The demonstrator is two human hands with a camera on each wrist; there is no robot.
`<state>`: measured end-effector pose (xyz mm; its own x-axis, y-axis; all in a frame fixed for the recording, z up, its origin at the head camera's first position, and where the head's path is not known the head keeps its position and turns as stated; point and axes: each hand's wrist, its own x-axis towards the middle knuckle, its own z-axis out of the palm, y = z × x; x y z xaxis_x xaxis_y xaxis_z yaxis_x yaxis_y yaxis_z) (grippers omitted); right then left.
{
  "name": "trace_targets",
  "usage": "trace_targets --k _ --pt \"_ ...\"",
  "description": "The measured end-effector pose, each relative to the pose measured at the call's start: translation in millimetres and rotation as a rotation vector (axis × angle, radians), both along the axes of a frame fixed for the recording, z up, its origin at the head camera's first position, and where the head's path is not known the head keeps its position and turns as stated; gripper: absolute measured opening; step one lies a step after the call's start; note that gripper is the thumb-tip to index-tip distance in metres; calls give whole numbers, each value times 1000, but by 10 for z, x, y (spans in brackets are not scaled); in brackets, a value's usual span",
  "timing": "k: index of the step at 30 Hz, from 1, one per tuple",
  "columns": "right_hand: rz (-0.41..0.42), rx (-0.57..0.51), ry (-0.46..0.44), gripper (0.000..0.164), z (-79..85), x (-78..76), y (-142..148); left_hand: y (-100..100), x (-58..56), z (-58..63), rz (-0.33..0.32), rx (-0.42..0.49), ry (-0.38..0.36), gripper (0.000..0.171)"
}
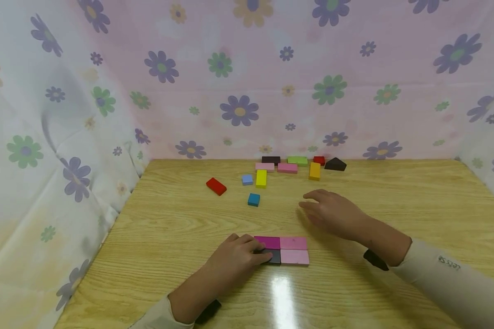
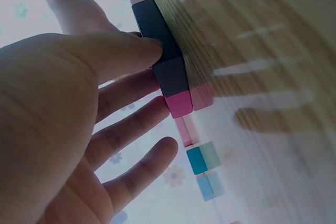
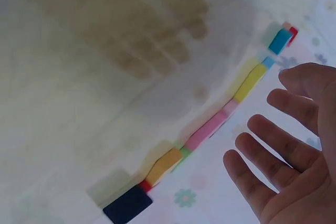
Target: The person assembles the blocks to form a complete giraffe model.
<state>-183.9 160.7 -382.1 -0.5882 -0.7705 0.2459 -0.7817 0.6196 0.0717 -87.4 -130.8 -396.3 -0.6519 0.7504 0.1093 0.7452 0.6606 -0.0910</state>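
Observation:
Four rectangular blocks lie together as a two-by-two slab on the table: a magenta block (image 1: 267,242), a pink block (image 1: 293,243), a black block (image 1: 276,257) and a light pink block (image 1: 294,257). At the slab's left end is my left hand (image 1: 239,253), its thumb laid on the black block (image 2: 152,24) and its fingertips right at the end of the slab and the magenta block (image 2: 179,104). My right hand (image 1: 333,212) hovers behind and right of the slab, holding nothing. Its fingers (image 3: 268,156) are spread and slightly bent in the right wrist view.
Beyond my hands lie a blue block (image 1: 253,199), a light blue block (image 1: 247,179), a red block (image 1: 216,186) and a yellow block (image 1: 261,178). Against the flowered cloth (image 1: 238,82) sit several more blocks, including an orange one (image 1: 314,171) and a dark triangular one (image 1: 335,164).

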Motion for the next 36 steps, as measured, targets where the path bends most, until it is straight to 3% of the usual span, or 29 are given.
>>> trace_targets --k 7,11,16,23,36 --pt "-148 35 -132 43 34 -244 100 1 19 -10 14 37 -22 27" --pt "-208 47 -162 46 47 -395 144 2 17 -15 19 50 -15 26" --pt "-210 7 -166 39 -12 -587 218 2 8 -13 17 18 -26 29" --pt "-286 -4 -213 31 -79 -789 250 -9 6 -9 6 7 -38 33" --pt "-290 61 -200 37 -140 -1006 250 -22 -22 -7 9 35 -59 34"
